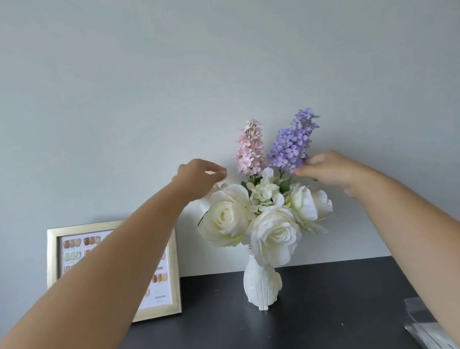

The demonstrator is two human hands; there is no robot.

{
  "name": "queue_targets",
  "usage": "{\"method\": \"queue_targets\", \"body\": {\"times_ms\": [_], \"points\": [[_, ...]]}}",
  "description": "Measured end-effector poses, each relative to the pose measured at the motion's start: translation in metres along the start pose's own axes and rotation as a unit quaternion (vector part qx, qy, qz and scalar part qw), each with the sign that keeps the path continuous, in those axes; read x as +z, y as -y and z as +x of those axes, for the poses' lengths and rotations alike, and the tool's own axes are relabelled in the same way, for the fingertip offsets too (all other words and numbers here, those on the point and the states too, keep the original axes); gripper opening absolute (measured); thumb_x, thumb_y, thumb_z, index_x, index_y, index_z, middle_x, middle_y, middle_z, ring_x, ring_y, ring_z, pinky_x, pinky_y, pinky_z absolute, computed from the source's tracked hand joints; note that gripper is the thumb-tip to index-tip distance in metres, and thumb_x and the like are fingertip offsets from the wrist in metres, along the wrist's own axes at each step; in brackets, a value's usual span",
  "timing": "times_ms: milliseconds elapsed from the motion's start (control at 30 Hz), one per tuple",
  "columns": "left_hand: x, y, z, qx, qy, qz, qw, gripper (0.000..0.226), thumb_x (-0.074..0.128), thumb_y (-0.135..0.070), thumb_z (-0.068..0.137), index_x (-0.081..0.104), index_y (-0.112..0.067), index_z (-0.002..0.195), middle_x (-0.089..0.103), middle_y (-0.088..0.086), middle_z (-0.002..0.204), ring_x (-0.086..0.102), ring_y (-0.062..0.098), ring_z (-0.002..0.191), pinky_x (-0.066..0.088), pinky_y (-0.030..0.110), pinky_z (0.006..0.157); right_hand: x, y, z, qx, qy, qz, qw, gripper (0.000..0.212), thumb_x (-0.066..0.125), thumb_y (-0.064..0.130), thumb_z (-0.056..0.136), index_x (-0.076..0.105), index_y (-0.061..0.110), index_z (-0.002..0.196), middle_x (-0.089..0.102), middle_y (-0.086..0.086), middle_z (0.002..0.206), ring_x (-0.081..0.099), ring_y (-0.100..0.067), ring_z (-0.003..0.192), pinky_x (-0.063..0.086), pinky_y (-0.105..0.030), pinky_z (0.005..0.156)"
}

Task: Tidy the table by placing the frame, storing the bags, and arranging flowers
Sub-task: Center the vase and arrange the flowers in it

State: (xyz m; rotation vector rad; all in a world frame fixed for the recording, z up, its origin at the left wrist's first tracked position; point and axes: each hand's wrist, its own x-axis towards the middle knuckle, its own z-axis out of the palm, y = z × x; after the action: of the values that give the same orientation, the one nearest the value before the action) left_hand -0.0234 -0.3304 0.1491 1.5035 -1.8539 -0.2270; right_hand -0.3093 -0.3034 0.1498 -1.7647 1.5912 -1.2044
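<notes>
- The flower step is on: the right hand pinches the purple flower, and the left hand hovers loosely curled, holding nothing.
- Next, I think, nudge stems gently in the vase.
- Count: one purple, one pink flower, about four white roses.
- One frame stands at the worktop's back left.

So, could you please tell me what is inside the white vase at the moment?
The white vase holds white roses, a pink flower spike and a purple flower spike, whose base the right hand touches. The blooms hide the stems and vase mouth.
</notes>
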Motion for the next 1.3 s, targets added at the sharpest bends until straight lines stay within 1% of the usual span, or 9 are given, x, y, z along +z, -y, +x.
{"method": "queue_targets", "body": {"times_ms": [133,267,367,467,733,967,1067,1167,1300], "points": [[-0.004,0.031,-0.043,-0.074,0.022,-0.274,0.959,0.045,0.055,-0.044,0.095,0.05,-0.031,0.138,0.054,-0.008,0.131,0.05,0.022,0.126,0.04,0.036,0.103,0.001,-0.04,-0.044,0.004,-0.029,0.141,0.99,0.058,0.067,0.051,0.08,0.051,0.039,0.135,0.05,0.008,0.142,0.05,-0.009,0.118,0.036,-0.033,0.093],[0.016,0.032,-0.07,-0.124,0.116,-0.39,0.905,0.05,0.064,-0.039,0.09,0.043,-0.048,0.135,0.061,-0.009,0.124,0.065,0.026,0.109,0.059,0.041,0.077,0.028,-0.057,-0.076,-0.006,0.037,0.221,0.975,0.058,0.073,0.058,0.07,0.048,0.064,0.121,0.039,0.018,0.139,0.051,-0.005,0.118,0.048,-0.049,0.093],[0.021,0.021,-0.065,-0.09,0.109,-0.385,0.912,0.048,0.073,-0.024,0.082,0.056,-0.036,0.125,0.069,0.005,0.116,0.067,0.029,0.093,0.053,0.046,0.084,0.04,-0.054,-0.075,-0.026,0.004,0.251,0.968,0.038,0.075,0.026,0.081,0.062,0.05,0.107,0.06,0.005,0.125,0.067,-0.014,0.095,0.058,-0.037,0.073],[0.017,0.01,-0.056,-0.077,0.09,-0.347,0.93,0.024,0.07,-0.013,0.086,0.064,-0.024,0.106,0.069,0.014,0.092,0.062,0.026,0.067,0.05,0.036,0.065,0.037,-0.043,-0.065,-0.032,-0.04,0.263,0.963,0.03,0.071,0.009,0.084,0.068,0.034,0.1,0.069,-0.003,0.104,0.067,-0.017,0.08,0.057,-0.034,0.067],[0.016,-0.016,-0.033,-0.052,0.08,-0.214,0.972,0.017,0.075,-0.026,0.08,0.065,-0.024,0.094,0.064,0.003,0.075,0.057,0.016,0.052,0.046,0.023,0.047,0.03,-0.016,-0.037,-0.031,-0.066,0.234,0.97,0.019,0.069,0.019,0.086,0.064,0.029,0.102,0.067,0.0,0.097,0.064,-0.018,0.077,0.055,-0.035,0.065],[0.018,0.002,-0.054,-0.093,0.069,-0.272,0.955,0.05,0.055,-0.059,0.088,0.049,-0.039,0.134,0.064,-0.007,0.124,0.066,0.016,0.094,0.055,0.034,0.079,0.025,-0.033,-0.041,-0.007,-0.033,0.172,0.984,0.049,0.059,0.052,0.088,0.049,0.038,0.134,0.053,0.01,0.131,0.057,-0.01,0.106,0.046,-0.036,0.089],[0.034,0.02,-0.086,-0.124,0.024,-0.371,0.92,0.076,0.035,-0.078,0.084,0.032,-0.038,0.15,0.041,-0.009,0.151,0.048,0.017,0.131,0.033,0.046,0.112,0.026,-0.054,-0.054,-0.018,-0.125,0.24,0.963,0.063,0.042,0.059,0.089,0.028,0.039,0.148,0.031,0.015,0.153,0.035,-0.009,0.135,0.026,-0.038,0.11],[0.057,0.016,-0.118,-0.066,-0.034,-0.415,0.907,0.071,0.03,-0.077,0.087,0.027,-0.045,0.15,0.028,-0.02,0.156,0.027,0.002,0.142,0.018,0.032,0.113,0.053,-0.072,-0.077,-0.053,-0.157,0.272,0.948,0.072,0.038,0.059,0.086,0.017,0.038,0.151,0.016,0.019,0.158,0.021,0.004,0.137,0.017,-0.028,0.111],[0.068,-0.002,-0.122,-0.006,-0.013,-0.4,0.916,0.069,0.026,-0.072,0.09,0.033,-0.038,0.15,0.037,-0.014,0.154,0.032,0.005,0.141,0.021,0.035,0.118,0.086,-0.063,-0.086,-0.093,-0.108,0.273,0.951,0.07,0.035,0.055,0.092,0.011,0.031,0.153,0.013,0.014,0.161,0.017,0.0,0.143,0.016,-0.028,0.114]]}}
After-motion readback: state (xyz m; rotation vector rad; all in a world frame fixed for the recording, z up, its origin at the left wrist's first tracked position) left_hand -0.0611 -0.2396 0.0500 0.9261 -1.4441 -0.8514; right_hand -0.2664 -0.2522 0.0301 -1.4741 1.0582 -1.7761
